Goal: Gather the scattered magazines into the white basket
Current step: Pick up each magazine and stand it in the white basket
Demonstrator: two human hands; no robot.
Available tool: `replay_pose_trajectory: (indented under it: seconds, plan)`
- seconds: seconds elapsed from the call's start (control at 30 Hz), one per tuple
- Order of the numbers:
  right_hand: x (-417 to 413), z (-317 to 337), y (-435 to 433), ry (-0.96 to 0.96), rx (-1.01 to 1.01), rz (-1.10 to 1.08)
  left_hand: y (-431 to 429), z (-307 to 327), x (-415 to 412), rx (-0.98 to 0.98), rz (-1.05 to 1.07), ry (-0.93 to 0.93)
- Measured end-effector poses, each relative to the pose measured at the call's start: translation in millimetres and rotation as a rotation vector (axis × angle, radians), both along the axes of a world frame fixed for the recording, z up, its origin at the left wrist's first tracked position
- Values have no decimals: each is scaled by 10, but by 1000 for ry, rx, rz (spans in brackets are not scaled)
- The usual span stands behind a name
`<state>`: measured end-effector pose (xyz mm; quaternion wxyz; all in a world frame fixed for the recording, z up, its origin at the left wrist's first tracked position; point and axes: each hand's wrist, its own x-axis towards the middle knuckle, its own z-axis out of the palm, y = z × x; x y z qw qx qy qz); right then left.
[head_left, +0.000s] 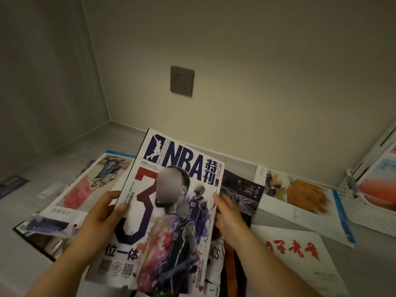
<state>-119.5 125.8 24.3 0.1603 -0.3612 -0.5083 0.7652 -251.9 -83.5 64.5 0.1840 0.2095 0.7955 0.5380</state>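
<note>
NBA magazine [171,202], glossy, with a big red-and-navy "3" and basketball players on its cover, is held tilted in the lower middle of the frame, above the other scattered issues. Its paper is thin and flexible, and the lower edge looks ragged.

The left hand [102,215] grips its left edge: the thumb lies flat on the cover and the fingers curl behind the pages. The right hand [228,215] lies against the right edge with its fingertips at the paper. Its thumb is hidden, so I cannot tell whether it pinches the magazine or only touches it.

Beneath, flat on the pale grey counter [70,151], lie a painting magazine [85,185] with a soft pink bloom at the left, a dark fireworks magazine [242,194] just right of the held one, a blue-spined magazine [300,200] showing an orange-brown brush painting, and a white magazine [300,251] with red calligraphy at the lower right. A black-bordered magazine [34,232] pokes out at the lower left.

The white basket [351,202], rectangular plastic with perforated walls, stands at the right edge and holds upright magazines. A square grey wall socket [182,80] sits on the smooth beige wall above.
</note>
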Motion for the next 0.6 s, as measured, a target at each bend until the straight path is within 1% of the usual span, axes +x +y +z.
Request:
replay_pose_trajectory:
  seconds: [0.07,0.13,0.3,0.4,0.5,0.6]
  plan:
    - [112,152,169,76,3,-49,108,98,133,82,-26,-35]
    - [289,319,341,94,85,-92,241,151,258,129,-56,-49]
    - [947,667,699,-31,382,-130,708,178,542,125,-173,21]
    - [1383,852,885,-31,505,-134,1076,234,783,101,-274,63]
    - [1772,1067,1060,-55,610,-145,1502,359,1074,102,-289,98]
    - [2148,1298,1256,-102,722,-193,1961,574,1371,157,-311,167]
